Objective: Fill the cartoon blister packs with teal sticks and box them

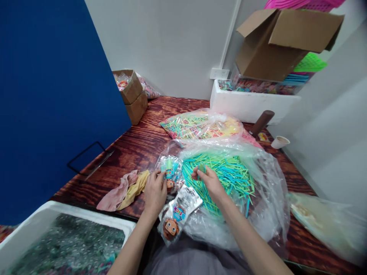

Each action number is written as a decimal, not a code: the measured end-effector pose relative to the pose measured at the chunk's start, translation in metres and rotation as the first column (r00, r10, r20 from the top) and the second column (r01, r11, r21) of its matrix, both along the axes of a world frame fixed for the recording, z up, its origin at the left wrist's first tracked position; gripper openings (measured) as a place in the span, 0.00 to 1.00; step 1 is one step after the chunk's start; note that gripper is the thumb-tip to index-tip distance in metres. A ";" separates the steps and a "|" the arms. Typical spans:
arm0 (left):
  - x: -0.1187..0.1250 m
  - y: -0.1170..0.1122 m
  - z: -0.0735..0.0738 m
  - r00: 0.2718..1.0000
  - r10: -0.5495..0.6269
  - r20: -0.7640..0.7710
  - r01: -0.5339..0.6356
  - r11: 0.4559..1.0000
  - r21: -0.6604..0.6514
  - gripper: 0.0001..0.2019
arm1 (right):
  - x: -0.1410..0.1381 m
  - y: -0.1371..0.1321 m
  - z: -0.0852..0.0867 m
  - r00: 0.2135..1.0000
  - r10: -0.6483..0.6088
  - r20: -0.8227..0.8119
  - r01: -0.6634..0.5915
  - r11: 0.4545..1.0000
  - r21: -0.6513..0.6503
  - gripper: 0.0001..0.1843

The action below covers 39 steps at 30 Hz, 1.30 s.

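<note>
My left hand (155, 190) has its fingers curled onto the edge of a clear printed packet (175, 170), where green and blue pieces show near the top. In my right hand (210, 183), finger and thumb pinch a short bunch of green and blue sticks (202, 168). Below that hand, a large clear plastic bag (269, 191) lies spread out around a heap of loose green and blue sticks (226, 172). Closest to my lap is another packet (179, 214), silvery white with a cartoon face, overlapping others beneath my left hand.
Pink and yellow cloths (126, 191) lie left of my hand. A white foam box (43, 214) stands at the front left. Behind are a second bag of coloured sticks (197, 124), a brown cylinder (262, 122), a paper cup (280, 142) and a foam box (252, 101) beneath cartons.
</note>
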<state>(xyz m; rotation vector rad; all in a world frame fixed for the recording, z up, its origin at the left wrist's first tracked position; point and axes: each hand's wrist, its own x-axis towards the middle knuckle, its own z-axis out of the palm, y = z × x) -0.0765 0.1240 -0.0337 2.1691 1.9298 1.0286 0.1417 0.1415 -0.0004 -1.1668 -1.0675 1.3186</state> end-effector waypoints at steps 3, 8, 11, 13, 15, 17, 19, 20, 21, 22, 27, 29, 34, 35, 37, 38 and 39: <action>0.000 -0.005 0.002 1.000 0.005 0.001 -0.005 1.000 0.010 0.14 | 0.022 -0.043 -0.010 0.991 -0.136 -0.008 0.135 0.990 -0.034 0.17; -0.039 -0.011 0.003 0.995 0.095 0.033 -0.097 0.994 0.057 0.15 | 0.057 -0.090 -0.032 0.969 -0.246 -0.035 0.242 0.966 -0.094 0.18; -0.080 -0.011 -0.004 0.952 0.280 -0.126 -0.282 0.959 0.002 0.18 | 0.067 -0.104 -0.038 0.959 -0.279 -0.057 0.270 0.955 -0.125 0.18; -0.103 -0.010 -0.010 0.888 0.376 -0.266 -0.406 0.911 -0.069 0.20 | 0.066 -0.110 -0.039 0.960 -0.274 -0.066 0.263 0.955 -0.135 0.17; -0.116 -0.009 -0.013 0.848 0.400 -0.348 -0.467 0.874 -0.132 0.21 | 0.061 -0.113 -0.038 0.967 -0.250 -0.052 0.243 0.962 -0.123 0.17; -0.121 -0.008 -0.015 0.805 0.438 -0.400 -0.531 0.833 -0.157 0.23 | 0.054 -0.116 -0.036 0.975 -0.220 -0.027 0.216 0.972 -0.096 0.16; -0.123 -0.006 -0.016 0.753 0.480 -0.451 -0.594 0.791 -0.149 0.24 | 0.048 -0.117 -0.033 0.982 -0.186 -0.006 0.186 0.981 -0.060 0.14; -0.125 -0.004 -0.018 0.733 0.490 -0.472 -0.611 0.779 -0.140 0.24 | 0.046 -0.118 -0.033 0.985 -0.171 0.004 0.171 0.984 -0.040 0.13; -0.126 -0.002 -0.019 0.724 0.490 -0.485 -0.616 0.777 -0.134 0.23 | 0.045 -0.118 -0.032 0.988 -0.156 0.015 0.157 0.987 -0.021 0.12; -0.128 -0.001 -0.021 0.726 0.486 -0.487 -0.612 0.779 -0.134 0.23 | 0.044 -0.119 -0.032 0.989 -0.144 0.024 0.145 0.989 -0.004 0.12; -0.138 0.006 -0.025 0.736 0.523 -0.430 -0.631 0.761 -0.154 0.22 | 0.044 -0.127 -0.031 0.992 -0.107 0.064 0.104 0.993 0.054 0.09; -0.138 0.006 -0.024 0.726 0.544 -0.420 -0.652 0.739 -0.169 0.23 | 0.044 -0.129 -0.030 0.992 -0.080 0.098 0.073 0.995 0.071 0.09; -0.134 0.004 -0.025 0.723 0.552 -0.415 -0.647 0.751 -0.129 0.21 | 0.043 -0.133 -0.031 0.986 -0.001 0.166 -0.010 0.998 0.067 0.10; -0.134 0.004 -0.026 0.728 0.550 -0.409 -0.640 0.759 -0.118 0.20 | 0.043 -0.134 -0.032 0.986 0.002 0.167 -0.012 0.998 0.061 0.10; -0.136 0.003 -0.028 0.756 0.534 -0.378 -0.608 0.787 -0.103 0.16 | 0.043 -0.135 -0.033 0.986 0.004 0.166 -0.014 0.998 0.057 0.10; -0.137 0.003 -0.029 0.772 0.527 -0.355 -0.592 0.800 -0.097 0.14 | 0.043 -0.135 -0.034 0.986 0.007 0.166 -0.017 0.998 0.059 0.10; -0.138 0.003 -0.030 0.785 0.523 -0.334 -0.579 0.810 -0.092 0.13 | 0.043 -0.135 -0.035 0.986 0.011 0.166 -0.021 0.998 0.061 0.09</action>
